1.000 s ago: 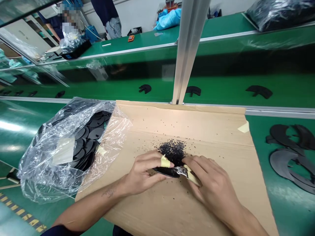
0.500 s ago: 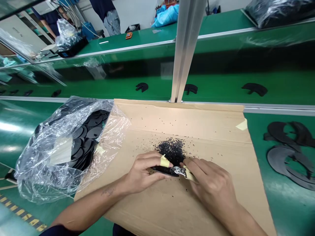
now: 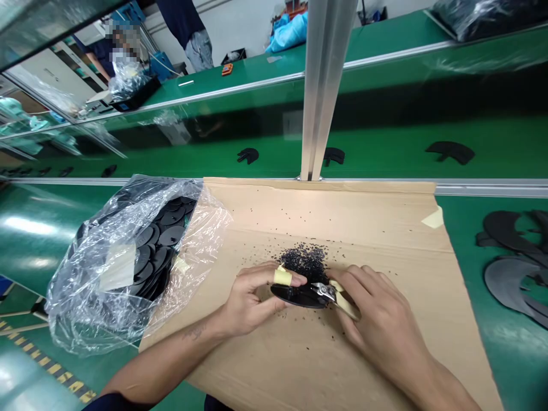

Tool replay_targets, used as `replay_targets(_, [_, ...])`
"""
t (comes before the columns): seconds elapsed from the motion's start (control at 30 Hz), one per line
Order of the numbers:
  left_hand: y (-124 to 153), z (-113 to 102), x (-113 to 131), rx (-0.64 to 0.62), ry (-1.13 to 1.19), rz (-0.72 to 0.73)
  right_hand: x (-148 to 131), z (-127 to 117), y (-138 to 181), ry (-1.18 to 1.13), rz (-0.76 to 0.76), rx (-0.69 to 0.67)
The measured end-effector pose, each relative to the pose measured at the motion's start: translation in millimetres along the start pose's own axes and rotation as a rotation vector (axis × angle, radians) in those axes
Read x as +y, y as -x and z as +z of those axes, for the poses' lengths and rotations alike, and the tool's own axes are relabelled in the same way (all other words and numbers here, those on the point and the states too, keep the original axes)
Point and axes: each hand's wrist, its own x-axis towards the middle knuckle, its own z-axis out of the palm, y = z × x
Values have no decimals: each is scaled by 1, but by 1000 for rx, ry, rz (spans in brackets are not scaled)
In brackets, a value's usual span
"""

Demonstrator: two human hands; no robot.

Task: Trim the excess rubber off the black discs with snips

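My left hand (image 3: 252,299) pinches a black round plastic disc (image 3: 299,296) between thumb and fingers, and yellow tape wraps one fingertip. My right hand (image 3: 377,308) is closed around the pale yellow handles of small nippers (image 3: 327,292). The metal jaws of the nippers sit at the right side of the disc; whether they bite on it I cannot tell. Just behind the disc lies a heap of small black plastic bits (image 3: 306,260), scattered over a sheet of cardboard (image 3: 265,359).
On the left, a clear plastic bag (image 3: 85,302) holds many black discs (image 3: 158,257). Large black curved parts (image 3: 509,285) lie at the right. Behind the cardboard, black pieces (image 3: 248,155) rest on a green belt, and a metal post (image 3: 323,91) rises there. People stand in the background.
The disc has turned and shows more of its face. The nippers have shifted slightly right along its edge. The whole view has swung a little to the left.
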Motion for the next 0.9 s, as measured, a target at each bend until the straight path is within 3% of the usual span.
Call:
replay_targets(0.33, [4,1,-1,-24,78,-45,-12,-11,-9,-434,68,49])
replay_targets(0.43, [2,-1,-1,-63,-88,64,-14,-10,-7,-338,-34,73])
replay_targets(0.53, [2,-4,-2,-144,-413,219,-17,-9,-4,-222,-139,83])
replay_targets(0.6, [3,-5,-3,-187,-544,253,-20,-11,-3,-286,-164,76])
replay_targets(0.73, [4,-5,-4,-180,-435,195,-19,-18,-5,-545,-19,56])
replay_targets(0.8, [4,-4,-4,-146,-339,146,-13,-18,-6,-459,42,78])
replay_targets(0.9, [3,-3,-3,-103,-258,94,-2,-12,-3,-168,9,77])
